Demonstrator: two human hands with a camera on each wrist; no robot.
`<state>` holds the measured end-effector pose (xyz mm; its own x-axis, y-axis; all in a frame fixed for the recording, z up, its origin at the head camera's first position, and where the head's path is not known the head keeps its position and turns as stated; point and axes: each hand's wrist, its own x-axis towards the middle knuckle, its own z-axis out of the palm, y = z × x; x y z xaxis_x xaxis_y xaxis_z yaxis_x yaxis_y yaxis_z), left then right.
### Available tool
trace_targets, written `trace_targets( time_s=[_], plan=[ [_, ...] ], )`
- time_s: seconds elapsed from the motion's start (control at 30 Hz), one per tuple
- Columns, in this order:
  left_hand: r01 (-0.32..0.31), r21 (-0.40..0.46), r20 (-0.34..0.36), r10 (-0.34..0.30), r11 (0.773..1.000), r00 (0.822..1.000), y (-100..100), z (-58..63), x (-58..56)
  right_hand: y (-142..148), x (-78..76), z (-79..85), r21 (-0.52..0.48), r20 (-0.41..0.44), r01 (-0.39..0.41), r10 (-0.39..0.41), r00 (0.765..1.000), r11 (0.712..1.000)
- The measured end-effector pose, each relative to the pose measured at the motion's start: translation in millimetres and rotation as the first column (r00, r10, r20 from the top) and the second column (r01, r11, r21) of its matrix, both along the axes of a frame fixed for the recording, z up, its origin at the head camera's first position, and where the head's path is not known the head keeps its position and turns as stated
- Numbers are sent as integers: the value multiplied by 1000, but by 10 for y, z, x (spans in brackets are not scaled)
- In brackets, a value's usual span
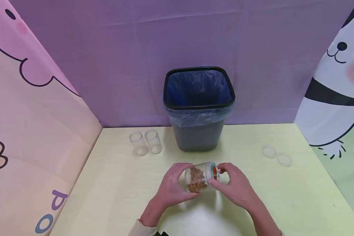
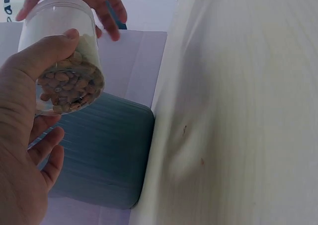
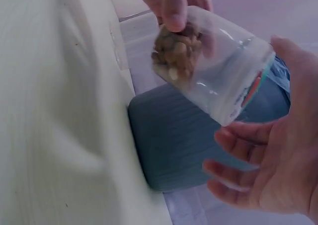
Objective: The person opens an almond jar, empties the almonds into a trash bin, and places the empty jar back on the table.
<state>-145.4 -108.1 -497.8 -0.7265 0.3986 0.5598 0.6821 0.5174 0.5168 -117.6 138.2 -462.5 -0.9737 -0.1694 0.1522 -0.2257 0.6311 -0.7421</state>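
A clear plastic jar (image 1: 197, 177) lies tilted on its side above the table, partly filled with small brown nut-like pieces (image 2: 69, 86). My left hand (image 1: 174, 185) grips the base end, its thumb along the wall in the left wrist view. At the other end is a lid with a green and red label (image 1: 214, 171). My right hand (image 1: 236, 185) holds this lid between thumb and fingers; its lower fingers (image 3: 233, 178) stand apart from the jar in the right wrist view. The lid appears to be on the jar.
A dark grey waste bin (image 1: 197, 134) with a blue liner stands against the purple backdrop. Two clear open jars (image 1: 138, 144) are at its left on the pale table (image 1: 106, 196). Two clear discs, perhaps lids (image 1: 284, 160), lie at the right.
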Motion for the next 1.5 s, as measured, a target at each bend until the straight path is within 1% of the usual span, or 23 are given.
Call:
trace_targets(
  time_s=[0.1,0.23,0.33,0.4,0.53,0.63,0.7,0.8,0.9,0.97,1.03,1.17,1.27,1.37,1.43,1.5],
  plan=[
    [4,-9,10,-4,1000,1000,5,-7,-6,62,-19,-3,-57,-43,-99,96,994,993],
    [11,-22,31,-10,1000,999,-2,-24,4,141,-37,-15,-63,-120,-220,212,970,973],
    [10,-28,41,-9,1000,999,-12,-36,12,167,-37,-4,-56,-140,-258,248,959,965],
    [7,-30,43,-6,1000,999,-20,-45,15,172,-35,4,-70,-132,-270,260,957,960],
    [2,-29,51,-1,1000,999,-38,-57,21,165,-14,3,-121,-60,-263,257,965,957],
    [4,-21,54,-3,1000,999,-37,-54,25,157,0,-17,-129,-26,-214,213,977,968],
    [6,-19,52,-5,1000,999,-32,-50,29,140,0,-32,-120,-23,-169,167,986,978],
    [6,-18,51,-5,1000,999,-26,-43,31,99,-8,-36,-70,-1,-72,72,997,995],
    [7,-17,49,-6,1000,999,-16,-41,26,44,-6,-4,-4,70,12,-12,997,1000],
    [10,-14,35,-10,1000,999,-6,-44,21,13,-1,28,56,108,43,-49,993,997],
    [11,-10,19,-11,1000,1000,0,-49,18,-13,5,56,91,139,54,-67,988,994],
    [13,-3,-3,-13,1000,1000,-3,-61,19,-37,11,75,105,145,47,-62,988,993],
    [11,-1,3,-11,1000,1000,-8,-66,22,-27,11,52,60,139,20,-28,990,998],
    [6,-7,7,-6,1000,1000,-16,-71,26,8,9,22,-28,116,-36,39,993,999],
    [2,-14,9,-2,1000,1000,-23,-76,29,43,4,4,-94,72,-98,105,992,991],
    [2,-16,14,-2,1000,1000,-30,-71,34,76,-7,-5,-130,25,-163,167,986,978]
  ],
)
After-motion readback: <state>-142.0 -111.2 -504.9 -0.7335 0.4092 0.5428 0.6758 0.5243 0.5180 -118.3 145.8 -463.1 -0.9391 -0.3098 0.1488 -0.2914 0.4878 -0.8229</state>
